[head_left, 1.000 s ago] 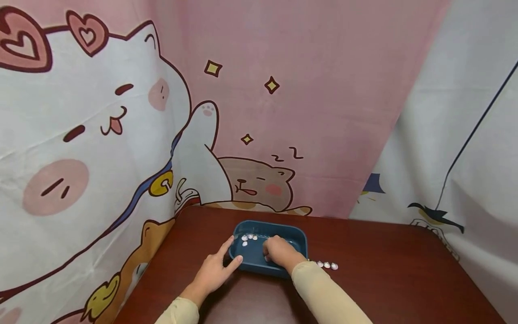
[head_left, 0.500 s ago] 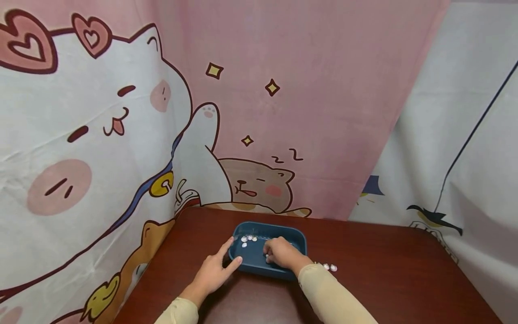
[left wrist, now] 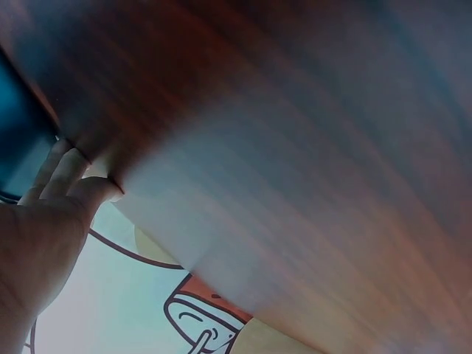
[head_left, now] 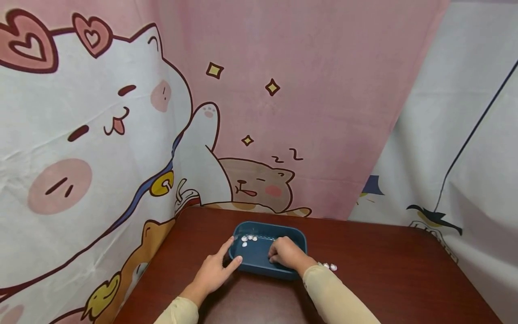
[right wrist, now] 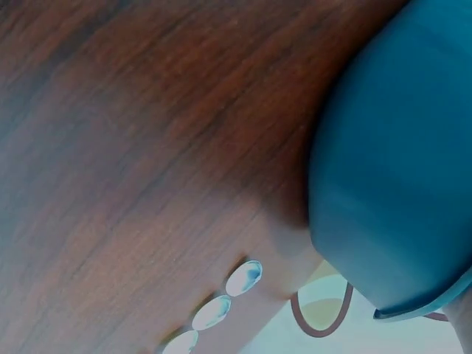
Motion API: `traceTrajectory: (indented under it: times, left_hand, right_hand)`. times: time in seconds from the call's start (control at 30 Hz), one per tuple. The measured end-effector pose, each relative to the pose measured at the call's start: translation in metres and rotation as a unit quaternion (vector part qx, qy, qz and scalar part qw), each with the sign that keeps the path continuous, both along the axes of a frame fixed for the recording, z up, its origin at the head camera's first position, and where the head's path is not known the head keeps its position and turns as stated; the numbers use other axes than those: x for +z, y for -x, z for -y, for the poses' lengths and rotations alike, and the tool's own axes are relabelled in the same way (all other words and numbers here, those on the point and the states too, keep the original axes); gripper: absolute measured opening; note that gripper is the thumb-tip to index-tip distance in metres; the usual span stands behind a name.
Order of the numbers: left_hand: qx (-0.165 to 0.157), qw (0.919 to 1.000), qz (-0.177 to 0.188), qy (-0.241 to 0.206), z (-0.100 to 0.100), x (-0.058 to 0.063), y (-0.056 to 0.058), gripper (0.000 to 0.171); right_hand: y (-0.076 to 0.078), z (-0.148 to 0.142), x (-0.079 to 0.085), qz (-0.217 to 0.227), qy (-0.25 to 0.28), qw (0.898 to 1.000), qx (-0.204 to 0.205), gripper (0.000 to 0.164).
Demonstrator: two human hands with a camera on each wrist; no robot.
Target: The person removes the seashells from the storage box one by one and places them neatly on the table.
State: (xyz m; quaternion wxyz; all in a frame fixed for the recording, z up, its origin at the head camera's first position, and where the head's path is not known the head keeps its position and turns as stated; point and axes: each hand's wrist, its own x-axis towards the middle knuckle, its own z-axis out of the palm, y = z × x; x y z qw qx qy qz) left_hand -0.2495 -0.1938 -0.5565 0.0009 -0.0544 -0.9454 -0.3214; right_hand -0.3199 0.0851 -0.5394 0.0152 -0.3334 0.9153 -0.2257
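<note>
A dark blue rectangular tray (head_left: 252,256) stands on the table. Several small white shells (head_left: 244,244) lie in its far left part. My left hand (head_left: 212,272) rests at the tray's left front corner, fingers extended along the left side and thumb at the front rim. Inside the tray's right half, my right hand (head_left: 286,253) is low with its fingers curled. A white shell showed at these fingertips half a second ago; they hide it now. Beyond the tray's right side, more white shells (right wrist: 211,313) lie in a row on the table.
The reddish-brown wooden table (head_left: 376,265) spreads to both sides of the tray. Behind and to the left hangs a curtain (head_left: 323,112) printed with cartoon animals. My right forearm partly covers the row of shells in the head view.
My right hand has shifted slightly right inside the tray. The shell seen at its fingertips half a second ago is out of sight. My left hand stays in place.
</note>
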Motion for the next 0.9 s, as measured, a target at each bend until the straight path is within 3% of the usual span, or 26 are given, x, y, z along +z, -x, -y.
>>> traceTrajectory:
  times: [0.4, 0.9]
  left_hand:
    - [-0.002, 1.0, -0.001, 0.004, -0.0004, 0.0013, -0.0001, 0.078]
    - [-0.007, 0.9999, -0.008, 0.004, -0.0002, 0.0011, -0.0008, 0.079]
  right_hand:
    - [0.003, -0.0024, 0.0016, 0.026, -0.008, 0.999, -0.018, 0.014]
    - [-0.0011, 0.0001, 0.0043, 0.064, -0.013, 0.994, -0.082, 0.012]
